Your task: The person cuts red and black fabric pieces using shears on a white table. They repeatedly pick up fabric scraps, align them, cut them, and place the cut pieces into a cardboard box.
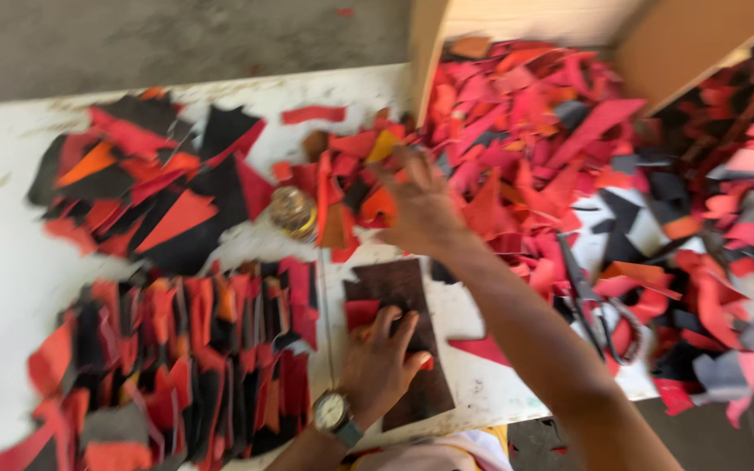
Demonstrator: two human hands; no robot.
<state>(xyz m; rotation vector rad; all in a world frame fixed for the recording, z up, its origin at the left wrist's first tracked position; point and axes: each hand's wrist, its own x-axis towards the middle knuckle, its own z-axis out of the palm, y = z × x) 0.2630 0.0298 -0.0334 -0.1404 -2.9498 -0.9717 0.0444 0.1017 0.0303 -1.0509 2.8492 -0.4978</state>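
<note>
The left hand (383, 353), a round wristwatch (332, 410) on its wrist, lies flat with fingers spread on a dark brown rectangular board (407, 288), pinning a small red scrap of felt-like cloth (360, 312) at the board's ten o'clock corner, seemingly to keep it from sliding; the right hand (421, 205) reaches toward twelve o'clock into the loose heap of red, pink and orange cloth offcuts (525, 148), fingers splayed and blurred, so I cannot tell whether it grips anything. At nine o'clock of the board, overlapped rows of red and black pieces (176, 349) cover the white worktop (2, 262); dark-handled scissors (599, 314) lie at three o'clock, half buried; a small round brass-coloured tin (292, 211) sits at eleven o'clock.
</note>
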